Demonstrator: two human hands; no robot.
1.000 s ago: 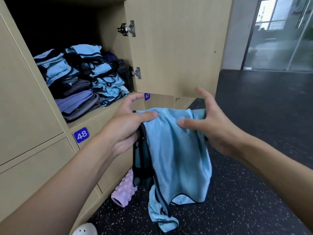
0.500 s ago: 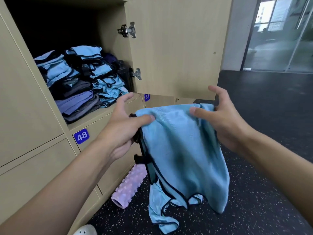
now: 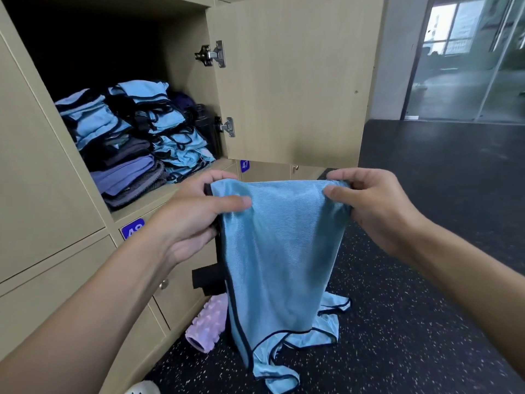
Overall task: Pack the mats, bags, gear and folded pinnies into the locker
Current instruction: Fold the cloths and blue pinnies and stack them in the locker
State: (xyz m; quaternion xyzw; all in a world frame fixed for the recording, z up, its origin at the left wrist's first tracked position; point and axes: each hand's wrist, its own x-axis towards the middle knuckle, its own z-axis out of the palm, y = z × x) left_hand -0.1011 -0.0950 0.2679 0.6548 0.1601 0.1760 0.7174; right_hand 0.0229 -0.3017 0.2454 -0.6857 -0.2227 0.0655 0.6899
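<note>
The pinnie (image 3: 278,251) is thin blue cloth with a fine rib and a faint sheen, its edges bound in darker tape. The folded pinnies (image 3: 167,129) show the same light fabric. The locker door (image 3: 292,81) is pale wood-look board, smooth and matt; its hinges (image 3: 211,54) are bright metal. The foam roller (image 3: 207,322) is knobbly lilac foam. The floor (image 3: 426,322) looks like matt black rubber — grainy, flecked white. The glass wall (image 3: 468,66) is glossy.

Hands drawn apart over the last second: left hand (image 3: 196,220) at 9 o'clock of the pinny (image 3: 278,251), right hand (image 3: 372,206) out toward 3 o'clock. Top hem, bunched before, now stretched level between them. Cloth hangs flatter, hiding more of the pink roller (image 3: 207,325).
</note>
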